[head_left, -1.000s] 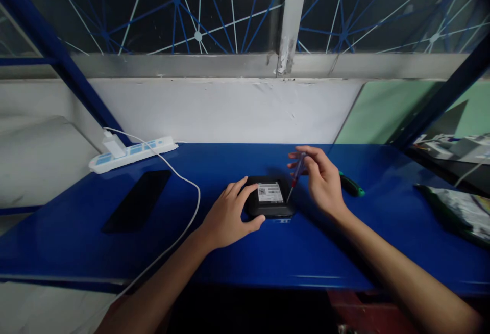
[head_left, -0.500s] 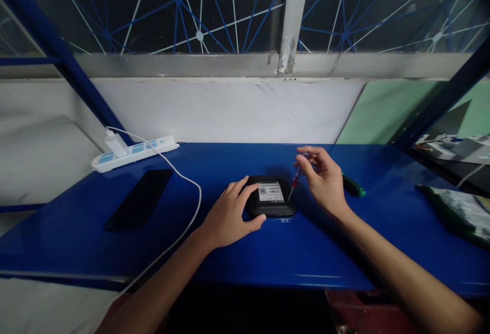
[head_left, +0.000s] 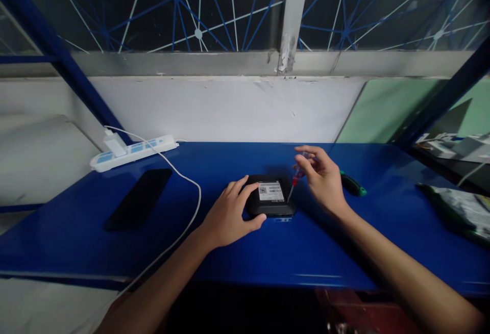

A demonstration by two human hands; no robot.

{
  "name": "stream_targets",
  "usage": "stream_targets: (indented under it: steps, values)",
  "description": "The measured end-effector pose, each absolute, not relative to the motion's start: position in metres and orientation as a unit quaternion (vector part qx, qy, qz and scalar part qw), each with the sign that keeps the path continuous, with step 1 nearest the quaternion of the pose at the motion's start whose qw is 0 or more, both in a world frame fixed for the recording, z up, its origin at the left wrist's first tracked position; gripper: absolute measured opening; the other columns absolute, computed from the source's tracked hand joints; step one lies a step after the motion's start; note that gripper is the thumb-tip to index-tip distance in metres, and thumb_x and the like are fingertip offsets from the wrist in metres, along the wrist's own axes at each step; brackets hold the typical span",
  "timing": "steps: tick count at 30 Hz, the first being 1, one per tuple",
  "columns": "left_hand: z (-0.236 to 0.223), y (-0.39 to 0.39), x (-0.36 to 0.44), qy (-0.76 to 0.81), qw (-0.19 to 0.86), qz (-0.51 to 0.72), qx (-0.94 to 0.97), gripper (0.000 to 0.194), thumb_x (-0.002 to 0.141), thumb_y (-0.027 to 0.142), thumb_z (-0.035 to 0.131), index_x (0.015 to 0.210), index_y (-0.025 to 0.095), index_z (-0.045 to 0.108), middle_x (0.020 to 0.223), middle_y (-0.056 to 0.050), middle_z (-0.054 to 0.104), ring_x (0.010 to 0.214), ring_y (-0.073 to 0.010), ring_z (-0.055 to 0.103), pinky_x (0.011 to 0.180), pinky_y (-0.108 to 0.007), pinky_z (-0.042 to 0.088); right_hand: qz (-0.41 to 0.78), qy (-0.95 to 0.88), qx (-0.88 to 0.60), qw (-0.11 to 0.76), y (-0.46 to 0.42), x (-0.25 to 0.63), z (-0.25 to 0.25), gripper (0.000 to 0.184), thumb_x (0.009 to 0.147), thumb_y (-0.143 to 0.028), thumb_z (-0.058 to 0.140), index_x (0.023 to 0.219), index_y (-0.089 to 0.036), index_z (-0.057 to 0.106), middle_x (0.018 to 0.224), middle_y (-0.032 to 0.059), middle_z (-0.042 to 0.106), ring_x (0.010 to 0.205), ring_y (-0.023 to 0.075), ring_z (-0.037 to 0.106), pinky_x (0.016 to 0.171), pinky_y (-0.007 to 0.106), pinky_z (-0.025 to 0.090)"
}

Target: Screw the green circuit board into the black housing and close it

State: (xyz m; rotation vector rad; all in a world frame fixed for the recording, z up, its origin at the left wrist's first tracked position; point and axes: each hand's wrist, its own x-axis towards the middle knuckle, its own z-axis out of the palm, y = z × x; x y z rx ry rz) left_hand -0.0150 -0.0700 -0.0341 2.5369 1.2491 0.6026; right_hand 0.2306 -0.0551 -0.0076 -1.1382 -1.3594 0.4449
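A flat black electronic device (head_left: pixel 272 209) with a white printed label (head_left: pixel 271 191) and QR code lies on the blue table. My left hand (head_left: pixel 231 216) holds it from its left side, thumb by the front edge and index finger reaching over the top to the label. In my right hand (head_left: pixel 320 177) is a small screwdriver (head_left: pixel 294 181) with a clear and red handle, pinched between thumb and fingers. It is tilted, its tip at the device's right side near the label; whether the tip sits in a screw is too small to tell.
A green-and-black tool handle (head_left: pixel 352 184) lies right of my right hand. At the left are a black phone-like slab (head_left: pixel 138 199), a white power strip (head_left: pixel 133 153) with a plugged-in charger, and its white cable (head_left: pixel 199 196). A plastic bag (head_left: pixel 459 209) rests at the right.
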Motion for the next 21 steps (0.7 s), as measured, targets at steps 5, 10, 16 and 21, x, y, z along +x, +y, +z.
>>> stream_targets:
  steps: [5,10,16,21]
  values:
    - [-0.0341,-0.0709,-0.0151,0.433,0.127,0.196,0.87,0.065,0.086,0.049,0.064,0.142,0.023,0.044,0.157,-0.017,0.038,0.141,-0.0388,0.039,0.109,-0.061,0.04,0.236,-0.577,-0.481,0.617,-0.0575,0.2287,-0.0071,0.029,0.096,-0.04,0.052,0.12,-0.027,0.062,0.095,0.0032,0.07,0.074,0.0171,0.071,0.066,0.035,0.057]
    - [-0.0335,-0.0711,-0.0155,0.433,0.13,0.189,0.872,0.066,0.086,0.05,0.064,0.143,0.024,0.043,0.157,-0.016,0.037,0.141,-0.0397,0.039,0.108,-0.062,0.041,0.248,-0.568,-0.481,0.619,-0.0565,0.2286,-0.0093,0.029,0.098,-0.043,0.047,0.117,-0.027,0.062,0.104,0.0049,0.069,0.075,0.0178,0.072,0.063,0.035,0.057]
    - [-0.0336,-0.0704,-0.0153,0.435,0.123,0.191,0.871,0.064,0.086,0.049,0.064,0.142,0.023,0.044,0.156,-0.016,0.038,0.141,-0.0388,0.038,0.111,-0.061,0.039,0.191,-0.581,-0.503,0.611,-0.0547,0.2309,-0.0079,0.025,0.092,-0.042,0.061,0.11,-0.026,0.066,0.096,0.0018,0.063,0.065,0.0122,0.064,0.061,0.031,0.053]
    - [-0.0331,-0.0703,-0.0147,0.432,0.129,0.193,0.872,0.066,0.086,0.05,0.064,0.142,0.023,0.044,0.157,-0.016,0.038,0.141,-0.0392,0.039,0.109,-0.061,0.041,0.229,-0.571,-0.493,0.614,-0.0589,0.2287,-0.0039,0.034,0.09,-0.041,0.064,0.121,-0.028,0.064,0.098,0.002,0.065,0.059,0.0118,0.065,0.059,0.033,0.057]
